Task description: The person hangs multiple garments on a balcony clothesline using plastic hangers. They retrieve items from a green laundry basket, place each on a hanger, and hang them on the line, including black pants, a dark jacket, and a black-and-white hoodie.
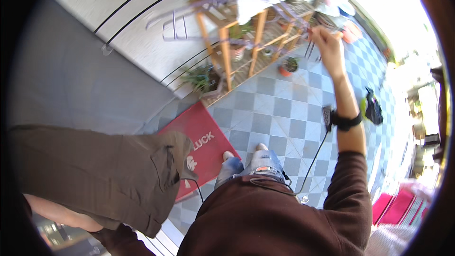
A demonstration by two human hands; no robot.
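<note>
My right hand is raised at the upper right, its fingers closed on the edge of a purple plastic clothes-drying hanger. Blurred by motion, the hanger spans the upper middle and has several clips; a white cloth is beside it, overexposed. A brown-grey cloth garment with a pocket flap spreads across the left side, over my left forearm. My left hand is out of view beyond the garment and the dark rim. A black strap with a small device and cable is on my right forearm.
A wooden plant stand with potted plants stands ahead, beside a white wall with black lines. A small potted plant sits on the checkered tile floor. A red doormat lies by my feet. Striped cloth shows at the lower right.
</note>
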